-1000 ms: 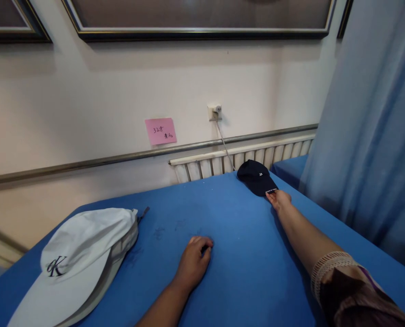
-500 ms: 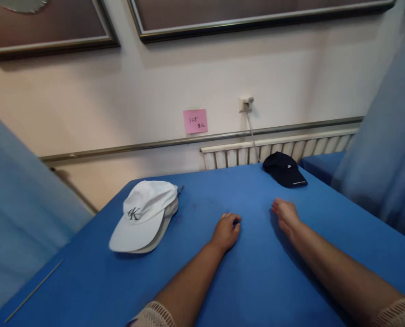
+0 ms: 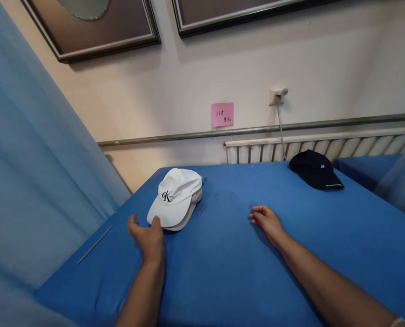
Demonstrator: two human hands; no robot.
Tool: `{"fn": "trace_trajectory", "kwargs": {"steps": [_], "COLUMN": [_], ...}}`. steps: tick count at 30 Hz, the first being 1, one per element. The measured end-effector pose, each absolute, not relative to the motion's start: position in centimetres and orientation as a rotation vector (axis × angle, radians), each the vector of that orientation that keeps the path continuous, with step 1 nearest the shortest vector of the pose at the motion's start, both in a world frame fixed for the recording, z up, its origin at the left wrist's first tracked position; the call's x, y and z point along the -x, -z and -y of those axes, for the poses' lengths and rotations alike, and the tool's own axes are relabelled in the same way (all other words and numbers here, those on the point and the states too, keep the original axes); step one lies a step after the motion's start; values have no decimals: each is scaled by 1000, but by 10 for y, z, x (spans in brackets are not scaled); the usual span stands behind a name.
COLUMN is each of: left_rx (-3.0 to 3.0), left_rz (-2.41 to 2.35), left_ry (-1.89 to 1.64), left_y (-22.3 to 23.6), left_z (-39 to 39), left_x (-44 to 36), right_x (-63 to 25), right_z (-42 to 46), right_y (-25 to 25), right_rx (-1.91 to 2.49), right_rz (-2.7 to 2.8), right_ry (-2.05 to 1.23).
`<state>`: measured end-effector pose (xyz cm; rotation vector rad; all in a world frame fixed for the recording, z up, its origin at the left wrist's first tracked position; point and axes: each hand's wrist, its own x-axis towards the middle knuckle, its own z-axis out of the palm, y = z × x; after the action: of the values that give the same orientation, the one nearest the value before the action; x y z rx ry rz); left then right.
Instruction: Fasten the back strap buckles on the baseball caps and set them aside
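Note:
A white cap (image 3: 177,195) with a black logo lies stacked on another white cap on the blue table (image 3: 229,263), left of centre. My left hand (image 3: 147,236) is at the brim's front edge, fingers spread, the thumb touching the brim. My right hand (image 3: 267,220) rests on the cloth near the middle with its fingers loosely apart and nothing in them. A dark navy cap (image 3: 315,170) sits at the far right of the table, well away from both hands.
A blue curtain (image 3: 32,181) hangs close on the left. Behind the table are a white radiator (image 3: 325,147), a wall socket with a cable (image 3: 277,96), a pink note (image 3: 222,114) and a metal rail. A thin rod (image 3: 95,244) lies on the table's left edge.
My right hand let go of the navy cap and drew back to the table's middle. My left hand moved left from the centre to the white cap's brim. The view swung left.

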<state>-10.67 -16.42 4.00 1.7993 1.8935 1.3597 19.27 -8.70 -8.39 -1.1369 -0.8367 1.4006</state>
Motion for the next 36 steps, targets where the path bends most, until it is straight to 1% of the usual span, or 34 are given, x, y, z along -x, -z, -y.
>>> {"fn": "trace_trajectory", "kwargs": {"steps": [6,9,13,18,19,22,24,28,31,36], "left_rx": [-1253,-832,-651,-344,-324,-144,-10,56,44,-149], "left_rz": [-2052,-2079,-1943,-1606,-1494,-1274,-1194,-1045,-1054,-972], "left_ry": [-1531,-1744,-1998,-2193,-2168,-1822,-1688,-1682,-1745,-1851], "left_y": [-32,-30,-38,-42,-41,-35,-32,-27,-24,-39], "left_z": [170,166,160,178,183,189,183,158,143,130], "left_x": [129,143,144,114,107,91,86,84,80,68], "right_x": [-196,-199,-202,-202,-202,-201,-202,-203,-204,-198], "right_z": [90,93,94,93,93,93,94,94,94,96], "right_y": [74,70,67,68,68,68,67,65,64,63], "right_rx": [1089,1075,1028,1020,1020,1013,1006,1008,996,974], "right_rz": [926,976,1011,1047,1056,1095,1125,1179,1197,1154], "right_ry": [-1467,-1499,-1546,-1564,-1569,-1574,-1566,-1569,-1575,-1592]}}
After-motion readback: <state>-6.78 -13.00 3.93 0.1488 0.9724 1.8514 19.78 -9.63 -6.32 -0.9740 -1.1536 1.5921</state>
